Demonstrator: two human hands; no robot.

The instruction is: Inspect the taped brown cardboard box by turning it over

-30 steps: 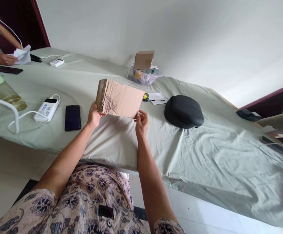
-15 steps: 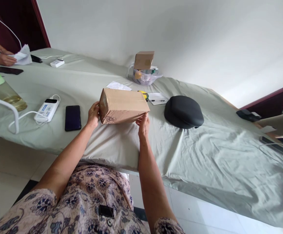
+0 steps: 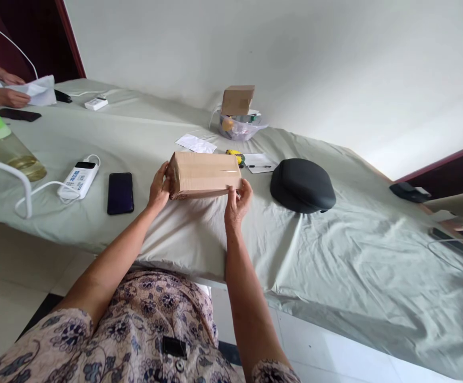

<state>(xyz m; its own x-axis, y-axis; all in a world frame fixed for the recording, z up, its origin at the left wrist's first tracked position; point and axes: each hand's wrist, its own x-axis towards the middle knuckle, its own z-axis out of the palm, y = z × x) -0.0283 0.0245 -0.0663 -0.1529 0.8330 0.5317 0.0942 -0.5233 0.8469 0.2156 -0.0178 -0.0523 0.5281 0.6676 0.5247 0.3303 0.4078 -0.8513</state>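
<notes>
Near the front edge of the sheet-covered table (image 3: 335, 255), I logged the cardboard box (image 3: 204, 173) level, long axis left to right, left hand (image 3: 159, 189) cupped on its left end, right hand (image 3: 237, 202) pinching its right corner, both equally close.

Grey-green sheet (image 3: 354, 255) covered the table. Black phone (image 3: 120, 192) lay just beside a white power bank (image 3: 78, 179); bottle (image 3: 3, 151) w/ green lid at far left. Black oval case (image 3: 302, 185) sat on the right. Farther back: paper slip (image 3: 196, 143), notepad (image 3: 260, 163), clear bag (image 3: 241, 126) w/ small carton (image 3: 237, 100) on top. Co-worker's hand (image 3: 10, 98) held white paper (image 3: 35, 91).
</notes>
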